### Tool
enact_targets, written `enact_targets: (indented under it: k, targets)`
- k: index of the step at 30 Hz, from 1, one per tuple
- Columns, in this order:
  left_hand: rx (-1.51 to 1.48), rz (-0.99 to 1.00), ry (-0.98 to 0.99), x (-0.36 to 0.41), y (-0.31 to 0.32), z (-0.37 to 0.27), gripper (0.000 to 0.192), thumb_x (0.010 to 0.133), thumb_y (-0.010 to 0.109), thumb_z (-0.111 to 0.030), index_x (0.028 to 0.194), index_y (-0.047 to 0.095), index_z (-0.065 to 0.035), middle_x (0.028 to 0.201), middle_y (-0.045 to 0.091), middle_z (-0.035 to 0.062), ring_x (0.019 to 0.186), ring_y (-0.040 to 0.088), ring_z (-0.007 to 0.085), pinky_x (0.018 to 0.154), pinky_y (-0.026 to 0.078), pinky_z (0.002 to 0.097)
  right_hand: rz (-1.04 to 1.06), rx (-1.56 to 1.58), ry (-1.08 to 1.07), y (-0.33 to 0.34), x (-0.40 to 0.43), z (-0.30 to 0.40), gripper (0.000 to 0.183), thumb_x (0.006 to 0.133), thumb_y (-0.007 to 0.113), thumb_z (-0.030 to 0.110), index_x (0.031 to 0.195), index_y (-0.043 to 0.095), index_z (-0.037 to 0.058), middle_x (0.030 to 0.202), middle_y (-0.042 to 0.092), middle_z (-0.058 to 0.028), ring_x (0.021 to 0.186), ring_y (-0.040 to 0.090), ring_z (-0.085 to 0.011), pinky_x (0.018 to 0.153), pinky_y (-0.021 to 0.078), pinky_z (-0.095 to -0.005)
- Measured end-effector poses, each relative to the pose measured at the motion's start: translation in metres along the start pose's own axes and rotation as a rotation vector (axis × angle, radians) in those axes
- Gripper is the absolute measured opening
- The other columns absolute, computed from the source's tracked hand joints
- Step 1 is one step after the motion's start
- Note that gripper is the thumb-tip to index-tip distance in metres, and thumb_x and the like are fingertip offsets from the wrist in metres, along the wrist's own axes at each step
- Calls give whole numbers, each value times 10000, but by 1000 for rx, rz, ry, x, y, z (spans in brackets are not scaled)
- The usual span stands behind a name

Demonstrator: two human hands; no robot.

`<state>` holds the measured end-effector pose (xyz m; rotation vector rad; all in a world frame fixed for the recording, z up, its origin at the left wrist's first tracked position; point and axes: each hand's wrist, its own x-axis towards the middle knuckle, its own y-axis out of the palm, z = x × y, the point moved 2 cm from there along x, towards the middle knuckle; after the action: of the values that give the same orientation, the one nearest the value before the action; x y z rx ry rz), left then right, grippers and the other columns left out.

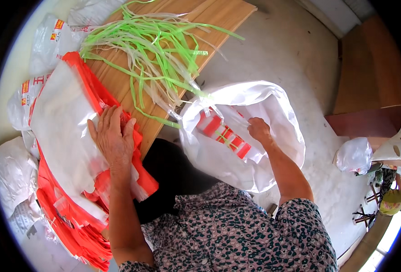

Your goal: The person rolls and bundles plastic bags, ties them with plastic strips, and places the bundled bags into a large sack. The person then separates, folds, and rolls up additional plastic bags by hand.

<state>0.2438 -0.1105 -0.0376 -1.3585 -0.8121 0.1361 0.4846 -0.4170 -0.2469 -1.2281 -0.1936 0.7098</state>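
Observation:
My left hand (113, 141) lies flat, fingers apart, on a stack of red and white plastic bags (64, 125) at the left. Inside the mouth of a large white sack (285, 112), my right hand (259, 129) has its fingers curled; whether they grip anything is hidden. Below and left of that hand, a folded red and white bundle (237, 142) tied with green strip rests in the sack. Green and clear plastic strips (152, 44) spread over the wooden table (217, 20), some trailing to the sack's rim.
Clear printed bags (47, 44) and a crumpled white bag (16, 173) lie along the left. A brown cabinet (367, 78) stands at the upper right, with a filled clear bag (354, 154) on the floor below it. Another person (392, 200) is at the far right near small stools (363, 217).

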Motion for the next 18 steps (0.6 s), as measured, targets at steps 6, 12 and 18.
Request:
enact_targets:
  k: [6,12,18]
  targets:
    - [-6,-9,-16,0,-1,-3,375,818,641,-310,1106,601,-73,1148,612,92,1163,509,256,1099,171,490,106,93,-21,37,24,-23,235,753,597,149,966,647,64,1010,625,-166,962,576,-353,868,463,-418]
    - [8,-14,-14,1,0,-6,379,816,646,-314,1111,601,-80,1133,619,91,1140,525,258,1098,177,485,183,151,180,65,39,-46,255,805,521,137,1035,617,84,1008,615,-164,1045,552,-334,895,442,-424]
    - [14,-15,-19,3,4,-7,378,802,661,-313,1103,610,-88,1116,629,84,1124,538,250,1100,179,481,50,40,92,89,30,-59,214,811,487,86,980,619,93,998,619,-156,992,578,-331,857,461,-420]
